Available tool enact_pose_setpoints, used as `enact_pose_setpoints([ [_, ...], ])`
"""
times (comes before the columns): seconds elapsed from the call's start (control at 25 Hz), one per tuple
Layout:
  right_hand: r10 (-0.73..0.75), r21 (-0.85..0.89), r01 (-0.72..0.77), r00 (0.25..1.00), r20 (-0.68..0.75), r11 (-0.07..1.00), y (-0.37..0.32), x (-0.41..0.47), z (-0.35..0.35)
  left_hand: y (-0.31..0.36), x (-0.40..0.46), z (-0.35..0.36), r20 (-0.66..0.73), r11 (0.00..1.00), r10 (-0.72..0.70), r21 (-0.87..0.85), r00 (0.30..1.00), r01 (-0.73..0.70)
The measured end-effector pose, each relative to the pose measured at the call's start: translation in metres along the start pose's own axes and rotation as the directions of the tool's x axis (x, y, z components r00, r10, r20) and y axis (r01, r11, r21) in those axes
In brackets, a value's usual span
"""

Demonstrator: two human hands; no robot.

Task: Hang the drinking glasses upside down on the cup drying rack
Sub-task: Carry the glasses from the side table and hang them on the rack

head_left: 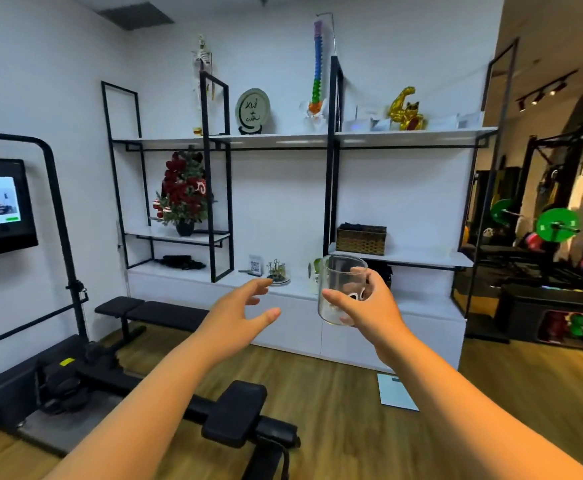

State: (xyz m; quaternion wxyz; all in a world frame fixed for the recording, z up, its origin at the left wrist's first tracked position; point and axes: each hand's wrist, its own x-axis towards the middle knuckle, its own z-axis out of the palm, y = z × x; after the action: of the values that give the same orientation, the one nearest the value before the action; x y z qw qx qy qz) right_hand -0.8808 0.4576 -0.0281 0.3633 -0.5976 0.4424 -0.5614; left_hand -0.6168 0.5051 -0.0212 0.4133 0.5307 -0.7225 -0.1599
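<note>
A white counter [214, 277] under black-framed shelving spans the far wall, and on it, well apart from the person, stands a small cup drying rack [277, 271], too small to tell whether anything hangs on it. The right hand [369, 306] is wrapped around a clear drinking glass [340, 289], held mouth-up in the air near the counter's height, probably for a secure carry before it gets turned over. The left hand [238, 306] is empty, fingers spread wide, reaching toward the rack, likely to steady it
</note>
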Motion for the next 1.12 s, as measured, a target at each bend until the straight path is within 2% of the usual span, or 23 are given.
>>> enact_pose_setpoints([
  [0.4, 0.016, -0.062, -0.024, 0.992, -0.126, 0.998, 0.063, 0.094, -0.032, -0.028, 0.136, 0.079, 0.136, 0.994, 0.111, -0.003, 0.984, -0.112],
  [0.76, 0.064, -0.051, -0.081, 0.961, -0.268, 0.995, 0.103, 0.213, -0.028, -0.083, 0.287, 0.114, 0.207, 0.973, 0.222, -0.113, 0.953, -0.202],
  [0.96, 0.099, -0.086, -0.134, 0.94, -0.327, 0.987, 0.137, 0.259, -0.039, -0.115, 0.341, 0.159, 0.294, 0.968, 0.24, -0.141, 0.925, -0.206],
  [1.12, 0.097, -0.107, -0.139, 0.941, -0.323, 0.985, 0.163, 0.303, -0.056, -0.129, 0.385, 0.193, 0.313, 0.969, 0.236, -0.148, 0.92, -0.198],
])
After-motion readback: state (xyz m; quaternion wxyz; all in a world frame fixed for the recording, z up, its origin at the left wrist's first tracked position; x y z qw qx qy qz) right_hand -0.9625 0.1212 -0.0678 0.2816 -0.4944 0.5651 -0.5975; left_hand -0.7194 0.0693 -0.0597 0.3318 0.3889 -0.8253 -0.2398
